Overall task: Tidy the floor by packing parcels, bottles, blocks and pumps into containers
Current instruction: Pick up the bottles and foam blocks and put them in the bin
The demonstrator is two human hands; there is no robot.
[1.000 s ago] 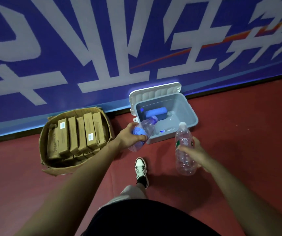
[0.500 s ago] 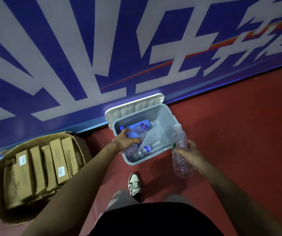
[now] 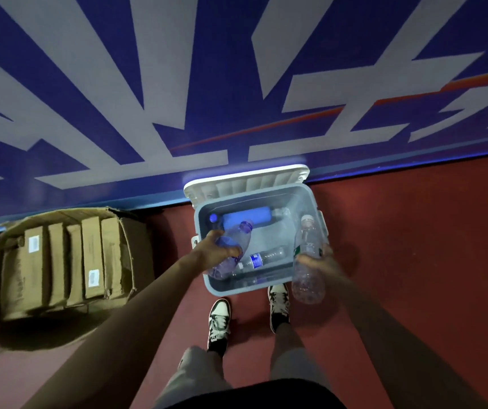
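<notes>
Bottles: left hand (image 3: 216,252) grips one (image 3: 232,249) over bin (image 3: 304,199), right hand (image 3: 318,262) grips another (image 3: 307,261) at rim; next, release both inside.

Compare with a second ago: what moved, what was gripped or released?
The left hand carried the purple-capped bottle over the open bin; the right hand brought the clear bottle to its right rim. Nothing released. Both grips, bin contents and cardboard box unchanged.

A blue wall (image 3: 231,54) is running along the far side, carrying huge white characters and a thin orange streak (image 3: 266,127). A dull red floor (image 3: 419,249) is meeting its base, and light is falling dimly.
</notes>
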